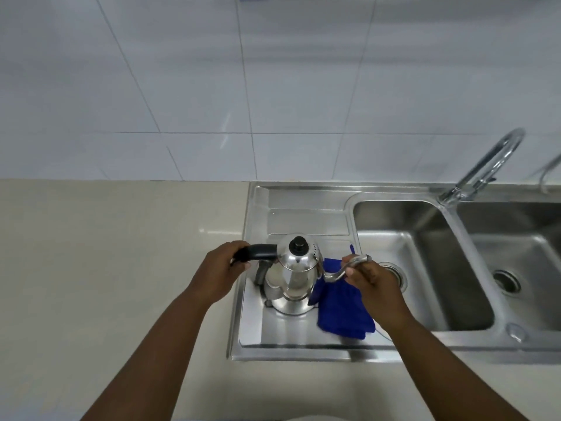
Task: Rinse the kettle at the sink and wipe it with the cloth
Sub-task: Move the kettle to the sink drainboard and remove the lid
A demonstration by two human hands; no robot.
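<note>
Currently the gooseneck kettle stands upright on the sink's draining board, lid knob in place, so its contents cannot be seen. The left hand is closed around the black handle; the right hand pinches the curved spout. The blue cloth lies just right of the kettle, touching its base. The left basin and right basin hold no standing water, and no water runs from the tap. Judged from this, rinsing and wiping both remain.
</note>
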